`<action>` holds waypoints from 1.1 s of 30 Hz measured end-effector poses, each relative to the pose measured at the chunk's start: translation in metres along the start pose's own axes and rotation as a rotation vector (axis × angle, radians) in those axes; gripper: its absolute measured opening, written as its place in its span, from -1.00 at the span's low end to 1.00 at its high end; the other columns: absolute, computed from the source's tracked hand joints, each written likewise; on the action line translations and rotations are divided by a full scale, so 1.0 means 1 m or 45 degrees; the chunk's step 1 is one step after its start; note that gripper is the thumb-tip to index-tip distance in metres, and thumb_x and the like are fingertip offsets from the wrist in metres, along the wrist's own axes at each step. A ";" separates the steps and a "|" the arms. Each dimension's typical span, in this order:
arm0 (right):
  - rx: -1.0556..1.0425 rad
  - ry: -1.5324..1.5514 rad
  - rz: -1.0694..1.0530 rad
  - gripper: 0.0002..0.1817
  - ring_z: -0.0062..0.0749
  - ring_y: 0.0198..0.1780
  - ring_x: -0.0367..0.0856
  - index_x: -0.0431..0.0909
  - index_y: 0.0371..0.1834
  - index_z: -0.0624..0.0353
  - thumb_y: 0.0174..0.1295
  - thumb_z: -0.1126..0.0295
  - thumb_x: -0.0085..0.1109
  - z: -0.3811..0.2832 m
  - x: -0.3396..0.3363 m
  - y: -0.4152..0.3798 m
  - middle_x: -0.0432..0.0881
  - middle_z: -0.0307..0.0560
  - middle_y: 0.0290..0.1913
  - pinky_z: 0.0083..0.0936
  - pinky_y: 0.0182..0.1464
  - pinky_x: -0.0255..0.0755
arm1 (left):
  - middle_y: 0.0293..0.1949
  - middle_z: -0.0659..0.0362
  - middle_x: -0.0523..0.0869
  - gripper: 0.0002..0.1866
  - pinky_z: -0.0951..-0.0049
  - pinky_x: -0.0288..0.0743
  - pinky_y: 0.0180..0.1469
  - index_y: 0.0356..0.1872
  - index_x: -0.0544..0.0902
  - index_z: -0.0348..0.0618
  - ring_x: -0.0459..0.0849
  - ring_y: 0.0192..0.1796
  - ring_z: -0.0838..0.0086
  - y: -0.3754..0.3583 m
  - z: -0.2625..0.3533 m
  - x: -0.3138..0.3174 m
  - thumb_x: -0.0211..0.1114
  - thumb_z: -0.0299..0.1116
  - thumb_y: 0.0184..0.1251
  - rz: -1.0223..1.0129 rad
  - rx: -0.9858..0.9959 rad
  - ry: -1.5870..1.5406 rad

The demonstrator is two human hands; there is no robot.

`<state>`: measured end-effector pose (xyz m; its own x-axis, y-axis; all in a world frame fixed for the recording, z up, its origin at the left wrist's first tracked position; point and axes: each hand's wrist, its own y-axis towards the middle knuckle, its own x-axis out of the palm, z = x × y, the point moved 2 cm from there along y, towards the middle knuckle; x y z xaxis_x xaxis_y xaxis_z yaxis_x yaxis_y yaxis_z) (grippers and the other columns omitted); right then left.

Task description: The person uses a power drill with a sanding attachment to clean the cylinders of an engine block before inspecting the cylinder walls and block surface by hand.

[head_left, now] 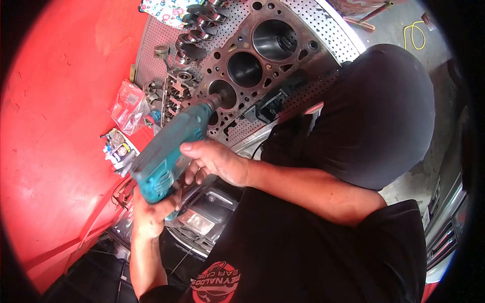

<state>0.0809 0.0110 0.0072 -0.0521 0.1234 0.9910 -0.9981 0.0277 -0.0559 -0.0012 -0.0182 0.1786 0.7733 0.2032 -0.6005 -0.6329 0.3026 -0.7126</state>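
Observation:
A teal power drill [174, 144] is held at a slant, its chuck pointing up toward a cylinder bore [222, 93] in an engine block [245, 98]. The chuck end overlaps that bore, and whatever is fitted in it is hard to see against the dark hole. At the drill's rear, my left hand [155, 214] is closed around the grip. My right hand [217, 160] comes in from the right, thumb against the drill body and fingers curled below it. Larger in view, two more bores [244, 69] lie farther up the block.
A crankshaft [194, 35], a piston [161, 50] and a valve-train assembly [177, 91] rest on the perforated metal table [150, 63]. Plastic packets [129, 108] lie by the red wall [60, 111]. A rounded black fabric-covered shape [379, 116] fills the right. A yellow cord [413, 35] lies on the floor.

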 end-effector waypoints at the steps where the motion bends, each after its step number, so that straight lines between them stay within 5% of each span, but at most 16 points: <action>1: 0.007 -0.020 -0.020 -0.41 -0.51 -0.24 0.65 0.56 0.10 0.15 0.34 -0.17 0.10 -0.001 0.002 0.000 0.70 -0.18 -0.10 -0.57 -0.20 0.47 | -0.51 0.11 0.59 -0.55 0.42 0.48 -0.46 -0.16 0.57 -0.37 0.57 -0.54 0.41 -0.005 0.001 -0.002 0.33 -0.50 -0.23 0.070 0.004 0.024; 11: -0.062 0.063 0.092 -0.33 -0.53 -0.32 0.62 0.49 0.17 0.08 0.26 -0.26 0.14 0.002 -0.004 -0.002 0.65 -0.15 -0.05 -0.55 -0.30 0.45 | -0.54 0.12 0.57 -0.64 0.43 0.46 -0.44 -0.21 0.56 -0.36 0.55 -0.55 0.44 -0.001 0.002 0.015 0.28 -0.51 -0.15 -0.026 -0.011 0.021; 18: -0.042 0.049 0.149 -0.33 -0.48 -0.21 0.66 0.53 0.14 0.08 0.30 -0.30 0.02 -0.002 -0.014 -0.003 0.69 -0.18 -0.07 -0.51 -0.18 0.45 | -0.53 0.11 0.59 -0.59 0.41 0.48 -0.43 -0.14 0.56 -0.37 0.56 -0.55 0.42 0.015 -0.007 0.013 0.28 -0.50 -0.14 -0.095 -0.080 0.039; 21: -0.033 0.017 0.040 -0.36 -0.49 -0.21 0.66 0.54 0.13 0.09 0.33 -0.26 0.03 -0.002 -0.004 -0.005 0.69 -0.19 -0.08 -0.52 -0.19 0.45 | -0.49 0.19 0.65 -0.81 0.50 0.43 -0.38 -0.33 0.64 -0.34 0.59 -0.47 0.51 -0.001 0.007 0.012 0.24 -0.60 -0.05 -0.056 -0.034 -0.023; 26: -0.002 -0.032 -0.090 -0.42 -0.48 -0.21 0.65 0.55 0.10 0.12 0.38 -0.18 0.04 -0.002 0.002 -0.004 0.66 -0.19 -0.08 -0.54 -0.20 0.47 | -0.46 0.18 0.67 -0.79 0.50 0.45 -0.37 -0.30 0.64 -0.35 0.61 -0.45 0.50 -0.013 0.010 0.001 0.26 -0.60 -0.05 -0.037 -0.035 -0.009; 33: 0.014 0.008 0.057 -0.35 -0.46 -0.21 0.66 0.53 0.14 0.11 0.32 -0.26 0.04 -0.003 -0.011 -0.001 0.68 -0.17 -0.10 -0.51 -0.19 0.45 | -0.49 0.18 0.66 -0.83 0.49 0.46 -0.37 -0.34 0.64 -0.34 0.61 -0.46 0.50 0.005 0.002 0.010 0.25 -0.59 -0.03 -0.087 -0.029 -0.017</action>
<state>0.0822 0.0123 -0.0037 -0.0963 0.1304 0.9868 -0.9951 0.0115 -0.0986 0.0031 -0.0125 0.1695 0.8151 0.1951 -0.5455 -0.5792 0.2953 -0.7598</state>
